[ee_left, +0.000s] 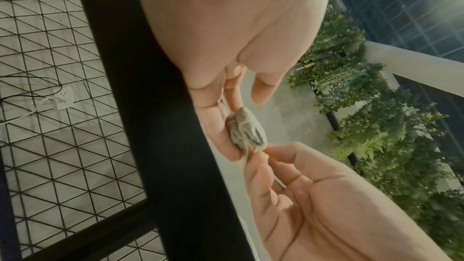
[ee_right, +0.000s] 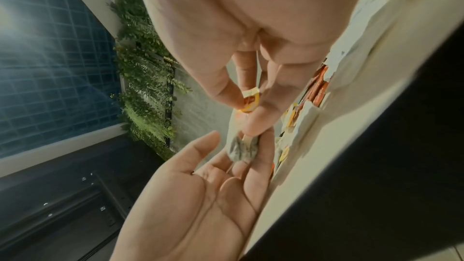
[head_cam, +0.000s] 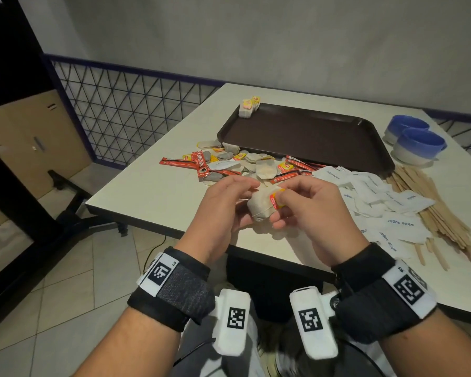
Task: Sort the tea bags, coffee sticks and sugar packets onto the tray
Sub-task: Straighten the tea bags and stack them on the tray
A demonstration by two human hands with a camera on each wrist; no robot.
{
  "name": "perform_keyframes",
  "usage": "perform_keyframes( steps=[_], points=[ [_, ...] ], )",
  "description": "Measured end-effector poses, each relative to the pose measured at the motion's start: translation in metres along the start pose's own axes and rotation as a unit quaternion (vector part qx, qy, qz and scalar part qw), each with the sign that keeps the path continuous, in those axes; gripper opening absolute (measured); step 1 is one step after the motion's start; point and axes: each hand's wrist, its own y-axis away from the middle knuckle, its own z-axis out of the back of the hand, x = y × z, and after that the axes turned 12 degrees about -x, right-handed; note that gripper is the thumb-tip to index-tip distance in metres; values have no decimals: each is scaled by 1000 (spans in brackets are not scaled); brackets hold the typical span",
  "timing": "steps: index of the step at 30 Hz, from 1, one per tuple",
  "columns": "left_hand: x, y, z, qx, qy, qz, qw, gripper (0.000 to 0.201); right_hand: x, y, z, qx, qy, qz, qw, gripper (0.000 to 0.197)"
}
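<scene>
A tea bag [head_cam: 260,208] with its string wound round it lies on the fingers of my left hand [head_cam: 244,205] above the table's front edge; the thumb stays off it. My right hand [head_cam: 279,202] pinches the bag's yellow-red tag [ee_right: 251,100] between thumb and forefinger. The left wrist view shows the tea bag [ee_left: 247,129] resting on fairly straight fingers. The brown tray [head_cam: 305,131] holds a few tea bags [head_cam: 249,106] in its far left corner. Loose tea bags and red coffee sticks [head_cam: 223,165] lie mixed before the tray, with white sugar packets [head_cam: 378,197] to their right.
Wooden stirrers [head_cam: 441,213] lie along the right of the sugar packets. Two blue bowls [head_cam: 416,142] stand right of the tray. A wire mesh fence [head_cam: 133,110] runs left of the table, with tiled floor below.
</scene>
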Motion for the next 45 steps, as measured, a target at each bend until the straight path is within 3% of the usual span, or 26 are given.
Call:
perform_keyframes(
  steps=[2, 6, 8, 13, 16, 23, 28, 38, 45],
  points=[
    [0, 1, 2, 21, 4, 6, 1000, 12, 1, 0, -2, -6, -1, 2, 1000, 12],
    [5, 0, 8, 56, -14, -12, 998, 43, 0, -6, -3, -10, -38, -31, 999, 11],
    [7, 0, 10, 58, -34, -25, 997, 49, -2, -8, -2, -12, -41, -41, 998, 12],
    [8, -1, 11, 51, -46, -47, 997, 39, -4, -9, 1, -28, -13, -20, 999, 15],
    [9, -1, 12, 61, -37, -49, 996, 36, -4, -11, 2, -34, -6, -42, 999, 14],
    [7, 2, 14, 70, -45, -57, 995, 33, -5, -7, 6, 50, -21, -89, 994, 23],
    [7, 2, 12, 69, -53, -65, 994, 15, -9, -8, 8, 29, -35, -66, 997, 18],
    [6, 4, 10, 55, -79, -86, 992, 23, -5, -9, 15, 34, -46, -7, 998, 15],
    [8, 7, 9, 64, -63, -90, 992, 18, -5, -10, 16, 30, -14, 38, 999, 15]
  ],
)
